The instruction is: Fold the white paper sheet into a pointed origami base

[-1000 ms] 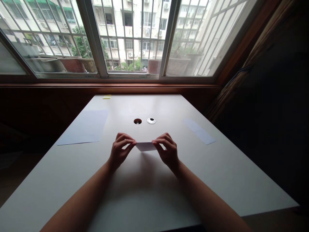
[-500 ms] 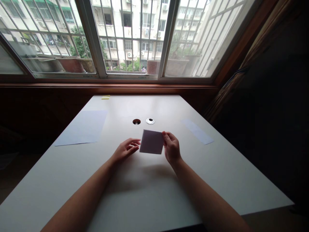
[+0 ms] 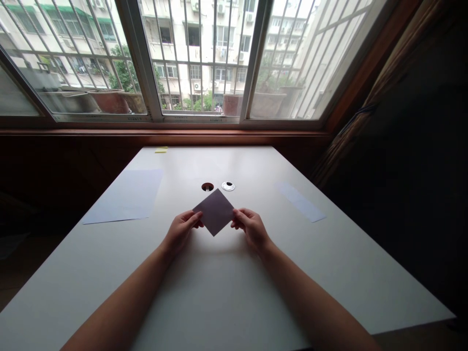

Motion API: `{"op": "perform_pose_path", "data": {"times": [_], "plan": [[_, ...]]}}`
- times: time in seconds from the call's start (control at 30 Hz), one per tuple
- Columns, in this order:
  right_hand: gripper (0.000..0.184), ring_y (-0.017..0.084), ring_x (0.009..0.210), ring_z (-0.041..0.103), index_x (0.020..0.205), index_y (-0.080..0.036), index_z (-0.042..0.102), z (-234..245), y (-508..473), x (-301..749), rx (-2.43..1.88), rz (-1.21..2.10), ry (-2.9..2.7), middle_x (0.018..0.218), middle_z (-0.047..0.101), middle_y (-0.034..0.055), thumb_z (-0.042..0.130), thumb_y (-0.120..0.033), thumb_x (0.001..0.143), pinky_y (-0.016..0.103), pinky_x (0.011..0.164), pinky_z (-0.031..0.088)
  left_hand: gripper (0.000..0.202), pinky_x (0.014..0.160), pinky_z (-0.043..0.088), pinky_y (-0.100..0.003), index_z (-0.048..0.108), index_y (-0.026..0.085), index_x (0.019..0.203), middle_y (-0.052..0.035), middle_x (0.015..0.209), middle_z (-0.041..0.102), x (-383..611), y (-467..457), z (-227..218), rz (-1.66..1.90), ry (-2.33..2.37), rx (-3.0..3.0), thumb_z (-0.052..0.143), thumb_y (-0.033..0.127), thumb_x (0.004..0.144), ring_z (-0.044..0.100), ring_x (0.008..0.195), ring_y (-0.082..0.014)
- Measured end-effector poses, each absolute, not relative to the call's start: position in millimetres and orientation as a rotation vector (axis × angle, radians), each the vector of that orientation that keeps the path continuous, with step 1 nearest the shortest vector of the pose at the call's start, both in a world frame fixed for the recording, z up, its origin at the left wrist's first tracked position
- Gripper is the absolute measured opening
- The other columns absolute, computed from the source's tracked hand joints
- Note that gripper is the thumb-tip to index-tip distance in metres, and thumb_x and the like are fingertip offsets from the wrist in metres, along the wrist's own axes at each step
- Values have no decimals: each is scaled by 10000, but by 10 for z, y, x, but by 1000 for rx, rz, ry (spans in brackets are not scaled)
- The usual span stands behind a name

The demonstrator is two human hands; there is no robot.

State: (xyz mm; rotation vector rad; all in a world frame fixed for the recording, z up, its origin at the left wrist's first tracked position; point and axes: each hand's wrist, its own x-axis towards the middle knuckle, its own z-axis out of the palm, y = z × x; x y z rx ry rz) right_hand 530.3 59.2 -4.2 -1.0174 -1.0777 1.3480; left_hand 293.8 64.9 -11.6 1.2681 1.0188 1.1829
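2 hands pinch paper square (image 3: 214, 211) between them: left hand (image 3: 182, 229), right hand (image 3: 250, 228)

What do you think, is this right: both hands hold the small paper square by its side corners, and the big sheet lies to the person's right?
Not quite. The head view shows the left hand and right hand holding the paper square by its side corners, but the big sheet lies to the person's left, not right.
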Motion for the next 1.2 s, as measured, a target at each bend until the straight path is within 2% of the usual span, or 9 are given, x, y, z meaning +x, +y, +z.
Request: {"op": "perform_pose_path", "data": {"times": [0.33,0.43,0.5,0.6,0.77,0.9,1.0,1.1,1.2], "plan": [[337,131,556,567,706,-154,692,-121,663,5357,-1063,1316,-1138,609,639,27,699,-475,807,260,544,395,300,635,408,-266,683,143,723,-41,663,643,2946,663,-98,1223,1011,1198,695,427,816,558,646,-149],[331,145,629,613,965,-178,734,-145,670,5363,-1077,1248,-1192,745,685,40,686,-471,819,263,572,434,294,623,405,-258,675,152,726,-24,646,628,2947,661,-112,1265,1020,1190,694,432,813,557,630,-141],[438,150,670,641,1176,-225,678,-151,671,5362,-1068,1219,-1226,902,697,48,703,-455,804,270,587,457,290,614,400,-254,667,157,721,-13,624,610,2946,658,-117,1273,1022,1186,698,432,808,550,612,-136],[521,148,682,652,1271,-255,626,-156,665,5348,-1042,1187,-1296,1058,676,69,719,-430,788,278,586,464,296,591,387,-249,658,157,717,-7,595,594,2941,650,-110,1250,1033,1194,705,438,799,535,581,-132],[513,146,675,650,1279,-273,622,-173,645,5318,-1025,1170,-1354,1103,667,78,715,-409,794,269,552,441,331,556,369,-240,629,153,706,-14,587,605,2927,651,-116,1227,1035,1182,689,460,813,517,551,-121],[507,148,671,641,1265,-262,632,-149,623,5314,-998,1135,-1388,1112,665,87,718,-406,786,287,574,467,331,564,393,-244,629,152,745,-28,616,633,2921,660,-157,1231,1023,1134,684,470,816,545,567,-129],[462,154,677,631,1214,-244,656,-107,605,5317,-988,1141,-1410,1016,687,74,723,-397,784,306,611,489,341,566,407,-247,622,155,739,-20,610,620,2919,661,-166,1246,1020,1100,697,482,798,562,571,-135],[378,157,668,615,1104,-227,682,-93,607,5316,-970,1163,-1406,863,683,42,740,-403,775,300,606,492,365,562,408,-247,630,153,738,-19,628,615,2919,662,-154,1259,1014,1107,685,508,801,568,577,-137],[279,150,702,610,921,-213,706,-126,638,5312,-904,1167,-1430,1011,660,63,755,-435,760,306,616,519,406,546,398,-252,644,153,778,-19,628,609,2921,670,-145,1278,1003,1111,647,557,818,561,568,-138]]}}
